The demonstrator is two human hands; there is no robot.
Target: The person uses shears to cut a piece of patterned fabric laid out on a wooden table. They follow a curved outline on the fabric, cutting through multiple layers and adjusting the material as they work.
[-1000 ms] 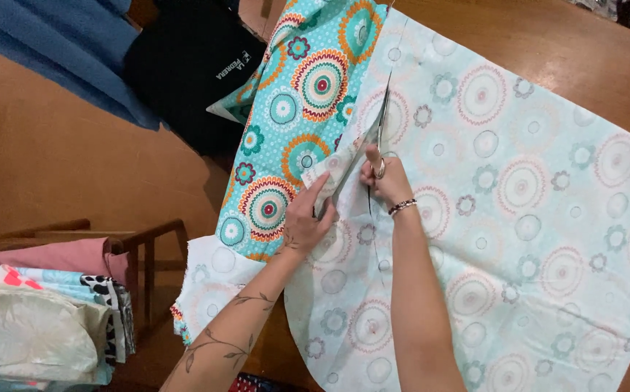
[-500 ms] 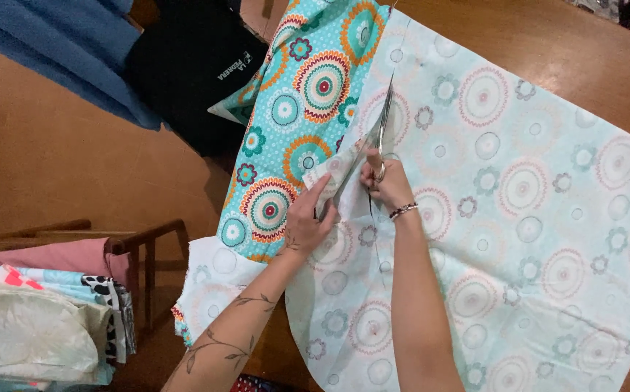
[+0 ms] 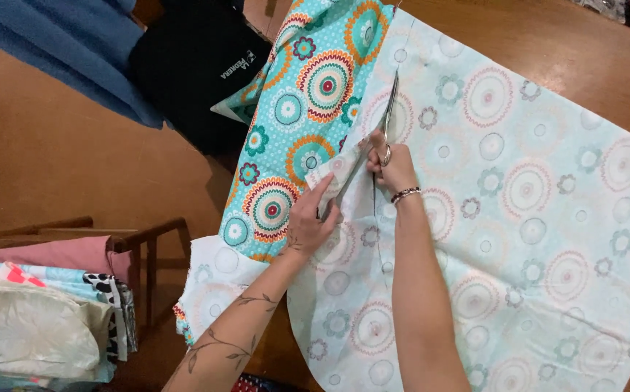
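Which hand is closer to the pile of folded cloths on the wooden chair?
Left. The left hand pinches the cut edge of the pale circle-patterned fabric, on the side toward the pile of folded cloths. The right hand, working the scissors, is farther.

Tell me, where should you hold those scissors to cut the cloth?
Hold the scissors by the loop handles at the near end, coming from behind as the right hand does. The long blades point away along the pale circle-print fabric.

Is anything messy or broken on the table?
Nothing looks broken. The patterned fabric lies flat on the wooden table, with its cut strip flipped over to the bright side. The right hand works the scissors; the left hand lifts the cut edge.
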